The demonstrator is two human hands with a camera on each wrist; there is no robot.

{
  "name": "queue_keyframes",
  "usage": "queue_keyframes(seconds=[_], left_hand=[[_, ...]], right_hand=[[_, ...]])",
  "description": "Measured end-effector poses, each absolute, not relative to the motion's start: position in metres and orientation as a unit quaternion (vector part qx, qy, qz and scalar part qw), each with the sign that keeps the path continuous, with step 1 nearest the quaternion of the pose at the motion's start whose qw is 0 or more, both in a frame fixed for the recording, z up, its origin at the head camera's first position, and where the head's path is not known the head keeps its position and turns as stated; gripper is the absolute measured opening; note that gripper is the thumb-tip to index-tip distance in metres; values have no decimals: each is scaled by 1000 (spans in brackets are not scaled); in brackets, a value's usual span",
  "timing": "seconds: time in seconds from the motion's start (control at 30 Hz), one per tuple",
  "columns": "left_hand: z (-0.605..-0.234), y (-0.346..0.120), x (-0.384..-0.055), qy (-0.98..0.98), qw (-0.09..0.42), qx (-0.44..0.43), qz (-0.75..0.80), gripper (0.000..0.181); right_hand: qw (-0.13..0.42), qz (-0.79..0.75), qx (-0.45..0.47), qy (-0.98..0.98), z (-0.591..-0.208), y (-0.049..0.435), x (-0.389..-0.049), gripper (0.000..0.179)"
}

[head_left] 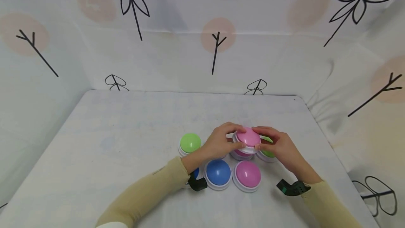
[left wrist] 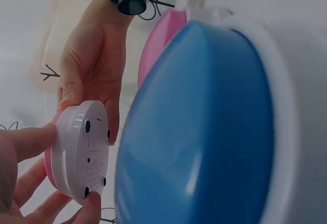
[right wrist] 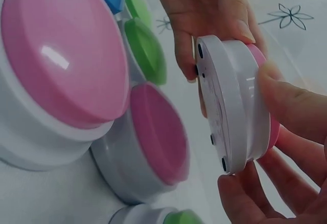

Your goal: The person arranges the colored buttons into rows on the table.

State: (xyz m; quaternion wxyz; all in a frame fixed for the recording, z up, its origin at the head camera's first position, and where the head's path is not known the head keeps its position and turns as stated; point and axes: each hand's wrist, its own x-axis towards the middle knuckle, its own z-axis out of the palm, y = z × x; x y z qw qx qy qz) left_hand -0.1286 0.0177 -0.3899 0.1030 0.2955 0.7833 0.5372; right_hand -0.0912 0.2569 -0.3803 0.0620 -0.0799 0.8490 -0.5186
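Observation:
A pink dome-topped push button [head_left: 249, 137] with a round white base is gripped by both hands, one at either side. My left hand [head_left: 221, 139] holds its left rim with thumb and fingers, while my right hand [head_left: 280, 147] pinches the right rim. It is lifted off the table; in the right wrist view its white underside [right wrist: 217, 104] shows small black feet. Below it, partly covered, stands another pink button [head_left: 242, 155]. A green button [head_left: 268, 152] is half hidden behind the right hand's fingers.
In the near row stand a blue button [head_left: 218, 172] and a pink button [head_left: 248, 174]. Another blue button [head_left: 195, 173] is mostly covered by the left wrist. A green button [head_left: 190, 143] sits left of it, farther back. The white table [head_left: 133, 126] meets patterned cloth walls.

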Motion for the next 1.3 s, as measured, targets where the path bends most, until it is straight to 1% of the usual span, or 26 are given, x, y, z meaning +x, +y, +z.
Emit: queue_keyframes(seconds=[0.13,0.33,0.47,0.6,0.77,1.0,1.13,1.3], left_hand=[[-394,23,-126,786,101,299,531,40],[-396,30,-123,799,87,312,507,38],[-395,33,-121,805,73,320,494,37],[-394,34,-119,808,72,324,487,35],[-394,34,-117,801,92,324,494,33],[-399,35,-118,764,141,320,542,30],[-401,37,-117,754,167,343,535,32],[-404,40,-117,759,175,398,485,33]], right_hand=[[59,-516,-88,850,-385,262,-89,53],[55,-524,-128,840,-389,275,-89,51],[72,-528,-149,833,-388,281,-91,53],[96,-530,-156,828,-388,286,-92,57],[115,-531,-158,824,-389,292,-90,58],[127,-518,-148,833,-389,302,-85,59],[131,-514,-149,835,-388,310,-77,58],[135,-514,-156,833,-388,318,-64,57]])
